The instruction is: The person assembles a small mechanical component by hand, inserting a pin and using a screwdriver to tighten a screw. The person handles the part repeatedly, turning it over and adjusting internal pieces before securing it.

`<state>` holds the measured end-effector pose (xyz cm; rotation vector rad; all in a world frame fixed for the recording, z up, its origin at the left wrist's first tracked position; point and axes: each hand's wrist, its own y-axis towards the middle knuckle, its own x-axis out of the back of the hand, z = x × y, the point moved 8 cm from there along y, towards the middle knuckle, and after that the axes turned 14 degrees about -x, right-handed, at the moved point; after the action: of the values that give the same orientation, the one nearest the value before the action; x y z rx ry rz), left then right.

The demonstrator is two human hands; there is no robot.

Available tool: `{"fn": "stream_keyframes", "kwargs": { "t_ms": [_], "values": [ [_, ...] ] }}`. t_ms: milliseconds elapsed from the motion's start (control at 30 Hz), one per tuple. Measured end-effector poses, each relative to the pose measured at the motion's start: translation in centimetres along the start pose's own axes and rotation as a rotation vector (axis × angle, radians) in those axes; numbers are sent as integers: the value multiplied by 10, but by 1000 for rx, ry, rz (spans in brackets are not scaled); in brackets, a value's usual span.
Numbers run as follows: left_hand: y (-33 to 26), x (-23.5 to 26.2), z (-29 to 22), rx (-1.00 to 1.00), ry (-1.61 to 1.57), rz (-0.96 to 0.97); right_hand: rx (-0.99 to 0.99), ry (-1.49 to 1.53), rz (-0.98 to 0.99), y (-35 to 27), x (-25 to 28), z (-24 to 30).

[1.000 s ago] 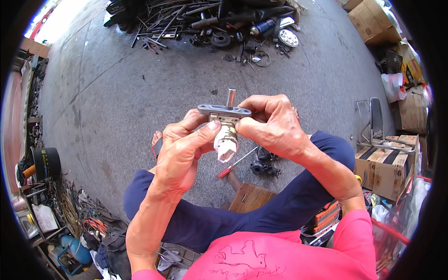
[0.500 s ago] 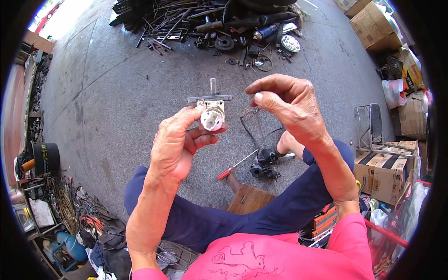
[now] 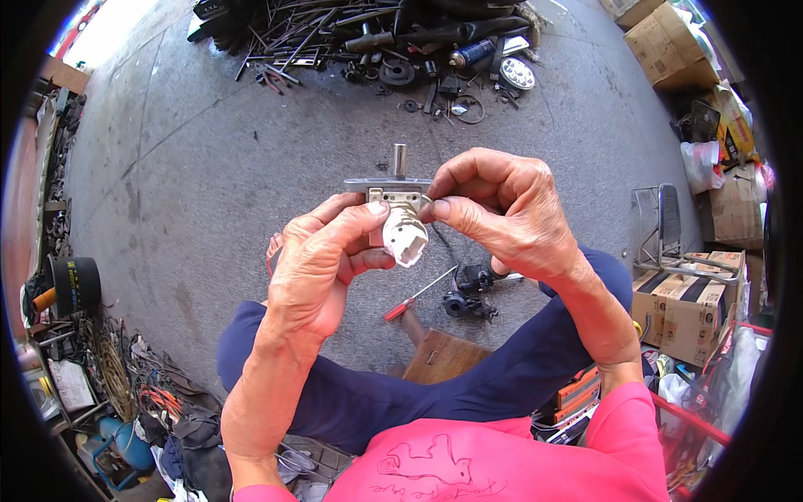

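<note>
Above my lap, my left hand [image 3: 311,266] grips a small mechanism [image 3: 407,238]. It has a flat metal plate [image 3: 376,183], a short round shaft [image 3: 400,161] pointing away from me, and a white socket-like end with a coil around its neck. My left thumb presses on its pale body from the near side. My right hand [image 3: 512,209] is at the mechanism's right side, thumb and forefinger pinched together just under the plate's end. What those fingertips hold, if anything, is too small to make out.
A red-handled screwdriver [image 3: 396,310] lies by a wooden block [image 3: 443,356] between my legs. Dark metal parts [image 3: 470,303] sit beside it. A heap of scrap rods [image 3: 314,38] lies ahead. Cardboard boxes [image 3: 686,309] and a folding chair [image 3: 669,217] stand right; cables and tools clutter the left.
My right hand has come in from the right to the mechanism. The mechanism has shifted slightly right, and its white end now points more downward and to the right.
</note>
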<state>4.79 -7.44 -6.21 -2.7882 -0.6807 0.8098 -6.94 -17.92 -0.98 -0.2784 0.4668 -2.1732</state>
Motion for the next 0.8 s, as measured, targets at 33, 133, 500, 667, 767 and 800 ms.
{"fn": "stream_keyframes", "kwargs": {
  "t_ms": [33,133,500,667,767,800],
  "values": [
    [0,1,0,-1,0,-5,-7,-8,-3,0,0,0],
    [-1,1,1,1,1,-14,-7,-70,-15,0,1,-2],
    [-1,1,-1,-19,49,-23,195,-321,-222,-5,3,5],
    [-2,1,1,-56,89,7,44,-356,-154,-2,4,-2],
    [-2,2,4,-64,105,12,105,-314,-177,-4,2,-3],
    [-2,1,5,-65,109,14,91,-326,-181,-4,2,-4]
  ]
}}
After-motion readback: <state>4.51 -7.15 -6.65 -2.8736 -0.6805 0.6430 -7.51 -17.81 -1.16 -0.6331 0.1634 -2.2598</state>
